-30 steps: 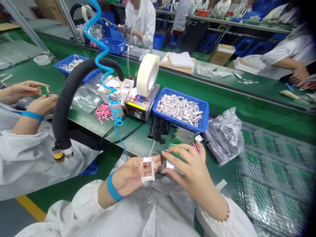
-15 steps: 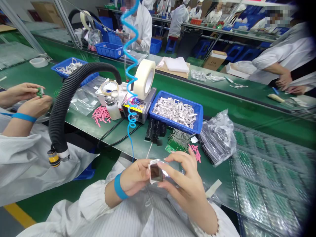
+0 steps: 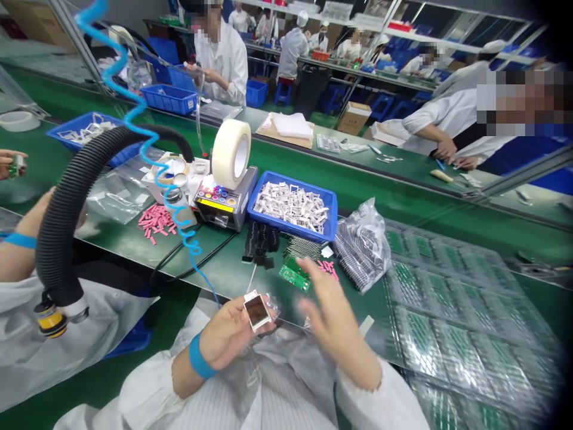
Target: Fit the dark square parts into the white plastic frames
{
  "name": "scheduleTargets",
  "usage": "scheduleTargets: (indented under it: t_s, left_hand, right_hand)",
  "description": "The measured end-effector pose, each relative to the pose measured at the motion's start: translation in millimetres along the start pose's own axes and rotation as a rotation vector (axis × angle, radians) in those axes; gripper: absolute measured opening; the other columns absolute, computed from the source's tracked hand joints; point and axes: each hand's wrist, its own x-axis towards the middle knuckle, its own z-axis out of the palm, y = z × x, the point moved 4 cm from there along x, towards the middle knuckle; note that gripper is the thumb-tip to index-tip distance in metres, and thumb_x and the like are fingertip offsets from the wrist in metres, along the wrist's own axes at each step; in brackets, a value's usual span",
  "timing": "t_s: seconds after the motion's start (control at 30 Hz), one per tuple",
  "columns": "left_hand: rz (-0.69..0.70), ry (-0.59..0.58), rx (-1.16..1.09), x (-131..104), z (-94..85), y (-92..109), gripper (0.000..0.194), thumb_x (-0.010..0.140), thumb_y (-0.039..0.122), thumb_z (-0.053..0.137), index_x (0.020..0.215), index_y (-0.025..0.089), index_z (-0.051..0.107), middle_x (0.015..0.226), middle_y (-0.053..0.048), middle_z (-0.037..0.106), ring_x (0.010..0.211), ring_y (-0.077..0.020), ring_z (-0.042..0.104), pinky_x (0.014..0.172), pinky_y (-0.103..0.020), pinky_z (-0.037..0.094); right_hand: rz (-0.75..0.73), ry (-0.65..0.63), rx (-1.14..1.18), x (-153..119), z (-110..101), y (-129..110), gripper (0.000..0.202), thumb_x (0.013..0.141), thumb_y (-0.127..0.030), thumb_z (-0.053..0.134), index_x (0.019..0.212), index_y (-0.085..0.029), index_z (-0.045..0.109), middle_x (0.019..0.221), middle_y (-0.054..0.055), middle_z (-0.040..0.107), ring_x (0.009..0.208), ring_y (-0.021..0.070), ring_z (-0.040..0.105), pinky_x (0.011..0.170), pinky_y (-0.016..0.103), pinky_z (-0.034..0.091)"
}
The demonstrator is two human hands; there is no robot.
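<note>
Between its thumb and fingers, my left hand (image 3: 226, 331) grips a small display in a white frame (image 3: 256, 313), its dark face turned up toward me. Clear film sticks out at the display's right side. My right hand (image 3: 333, 316) is apart from it, over the bench edge, somewhat blurred, with fingers spread and nothing visible in them. Just beyond the right fingertips lies a green circuit board (image 3: 295, 275), and pink strips (image 3: 328, 269) are beside it. A row of stacked boards (image 3: 307, 248) lies behind.
A blue bin of white frames (image 3: 293, 206) stands at the back, next to a grey device carrying a tape roll (image 3: 231, 154). A coiled blue hose (image 3: 134, 113) and black duct (image 3: 67, 209) hang on the left. Bagged parts (image 3: 364, 245) and trays of boards (image 3: 447, 298) lie right.
My right hand has let go of the framed display and moved right, fingers opening. My left hand keeps the display, now tilted flatter. The whole view has swung to the right.
</note>
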Motion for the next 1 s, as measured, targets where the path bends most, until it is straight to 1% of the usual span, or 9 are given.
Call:
scheduleTargets:
  t_s: [0.07,0.13,0.2,0.37,0.5,0.63,0.73,0.87,1.0]
  left_hand:
    - [-0.012,0.006,0.001,-0.4,-3.0,0.1,0.039,0.065,0.039,0.074,0.097,0.017,0.068,0.087,-0.006,0.070,0.088,-0.0183,0.060,0.087,-0.037,0.043]
    - [-0.026,0.015,0.000,-0.8,-4.3,0.7,0.038,0.065,0.038,0.075,0.096,0.017,0.068,0.088,-0.006,0.069,0.088,-0.0183,0.060,0.087,-0.037,0.043]
    - [-0.038,0.014,-0.002,-1.1,-4.5,0.8,0.038,0.065,0.038,0.075,0.096,0.017,0.068,0.087,-0.006,0.069,0.088,-0.0182,0.060,0.087,-0.037,0.043]
    - [-0.003,0.016,-0.001,-0.9,-5.5,2.1,0.036,0.067,0.038,0.073,0.096,0.017,0.068,0.086,-0.007,0.069,0.086,-0.0180,0.060,0.084,-0.036,0.044]
    - [0.005,0.014,0.002,-0.8,-5.5,4.0,0.036,0.065,0.039,0.074,0.093,0.017,0.069,0.086,-0.007,0.069,0.086,-0.0193,0.061,0.085,-0.038,0.043]
    - [0.001,-0.007,0.051,0.5,-2.5,6.6,0.040,0.064,0.043,0.074,0.094,0.016,0.070,0.104,-0.012,0.068,0.092,-0.0229,0.062,0.092,-0.041,0.041]
    - [-0.048,-0.065,0.081,1.3,3.9,6.5,0.049,0.061,0.046,0.075,0.099,0.014,0.069,0.123,-0.017,0.060,0.110,-0.0283,0.056,0.100,-0.044,0.035]
    - [-0.132,-0.174,0.109,-2.3,15.6,5.1,0.051,0.054,0.047,0.078,0.093,0.015,0.071,0.113,-0.014,0.063,0.111,-0.0292,0.054,0.103,-0.045,0.030]
    - [-0.083,-0.160,0.164,-9.2,16.0,7.2,0.042,0.055,0.048,0.078,0.081,0.016,0.073,0.092,-0.008,0.062,0.091,-0.0223,0.058,0.095,-0.041,0.039]
  right_hand:
    - [0.266,-0.042,-0.088,4.5,5.7,56.9,0.039,0.094,-0.028,0.030,0.124,-0.012,0.050,0.119,0.012,0.061,0.108,0.0196,0.057,0.090,0.034,0.046]
    - [0.345,-0.079,-0.140,11.6,13.0,100.7,0.032,0.089,-0.016,0.037,0.110,-0.010,0.060,0.110,0.013,0.066,0.099,0.0215,0.062,0.085,0.034,0.047]
    - [0.368,-0.115,-0.178,19.6,21.3,127.2,0.028,0.084,-0.015,0.045,0.105,-0.011,0.064,0.109,0.013,0.066,0.094,0.0231,0.064,0.077,0.032,0.048]
    - [0.425,-0.144,-0.277,30.6,34.9,138.5,0.021,0.082,-0.025,0.054,0.097,-0.018,0.068,0.094,0.009,0.071,0.081,0.0222,0.065,0.059,0.028,0.040]
    - [0.453,-0.107,-0.321,28.4,27.4,135.0,0.023,0.085,-0.024,0.047,0.084,-0.016,0.069,0.078,0.010,0.070,0.071,0.0215,0.063,0.055,0.028,0.035]
    - [0.488,0.073,-0.314,15.3,-3.2,110.3,0.031,0.090,-0.024,0.038,0.098,-0.014,0.066,0.086,0.012,0.069,0.079,0.0238,0.062,0.062,0.031,0.040]
    - [0.299,0.212,0.053,7.9,-22.1,58.7,0.025,0.090,-0.027,0.043,0.094,-0.019,0.066,0.085,0.006,0.069,0.078,0.0202,0.060,0.068,0.031,0.044]
    - [-0.032,0.045,0.535,11.2,-22.2,-17.9,0.020,0.089,-0.019,0.046,0.088,-0.023,0.066,0.077,0.001,0.069,0.072,0.0159,0.058,0.065,0.030,0.046]
    - [-0.081,-0.057,0.661,20.8,-11.0,-48.9,0.023,0.089,-0.016,0.045,0.086,-0.023,0.067,0.076,-0.001,0.070,0.069,0.0139,0.058,0.067,0.032,0.045]
